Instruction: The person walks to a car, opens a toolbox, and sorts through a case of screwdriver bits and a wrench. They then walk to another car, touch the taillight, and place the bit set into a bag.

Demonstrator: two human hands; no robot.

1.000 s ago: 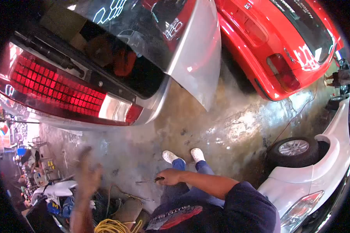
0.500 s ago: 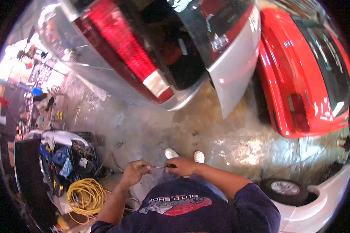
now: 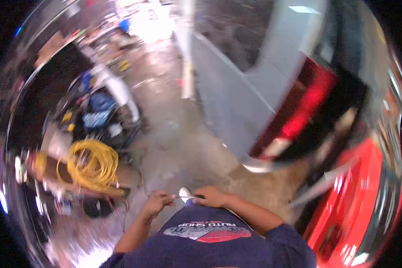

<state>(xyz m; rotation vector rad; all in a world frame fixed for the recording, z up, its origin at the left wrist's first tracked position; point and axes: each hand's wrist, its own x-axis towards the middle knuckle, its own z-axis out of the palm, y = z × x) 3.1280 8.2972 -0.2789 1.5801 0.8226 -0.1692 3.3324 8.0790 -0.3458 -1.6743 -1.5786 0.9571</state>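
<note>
A thin screwdriver [image 3: 187, 196] with a metal shaft and a dark handle spans my two hands in front of my dark shirt. My right hand [image 3: 213, 196] is closed around its handle. At the other end, the fingers of my left hand [image 3: 157, 203] pinch together at the shaft's tip. Whether anything small sits at that tip is too blurred to tell. Below the shaft shows one white shoe [image 3: 185, 194] on the floor.
A silver vehicle with a red tail light [image 3: 306, 105] stands ahead to the right, a red car [image 3: 348, 196] beyond it. On the left are a coiled yellow cord [image 3: 91, 165], a bin of blue items [image 3: 100, 105] and a dark panel. Concrete floor [image 3: 174, 129] lies between.
My view has swung left, so the silver vehicle and red car sit further right and the yellow cord shows nearer the middle. Both hands keep hold of the screwdriver.
</note>
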